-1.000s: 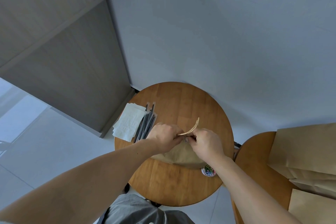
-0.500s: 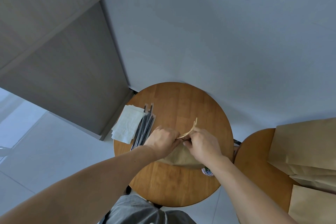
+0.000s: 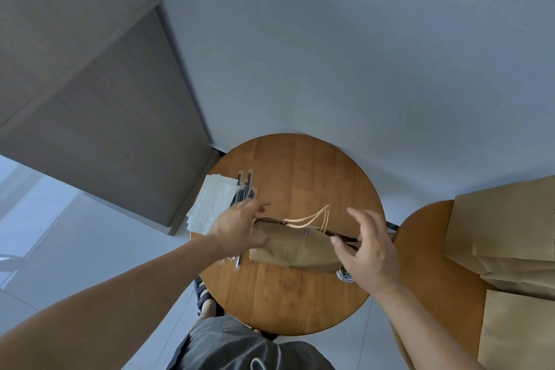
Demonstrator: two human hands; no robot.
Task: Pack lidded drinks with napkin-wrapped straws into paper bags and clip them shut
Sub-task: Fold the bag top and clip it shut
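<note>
Paper bag: we see the paper bag on the round table, near its middle. Its top edge is pressed flat and its twine handles arch up from that edge.

Clip: a small metal clip sits on the folded top edge, just below the handles. Half a second ago our fingers covered this spot.

Left hand: our left hand has drawn away from the middle to the bag's left end. The fingers are spread straight and hold nothing, and the thumb lies against the paper.

Right hand: our right hand has likewise parted to the bag's right end. The fingers are loosely fanned and grip nothing. We cannot tell whether the thumb touches the bag.

Change: earlier both hands were bunched together, pinching the top of the bag. Now they are well apart, one at each end.

Supplies: the napkins and wrapped straws lie at the table's left edge, as before. A small round tub peeks out beside our right wrist.

Side table: a second table to the right carries a stack of flat bags.
</note>
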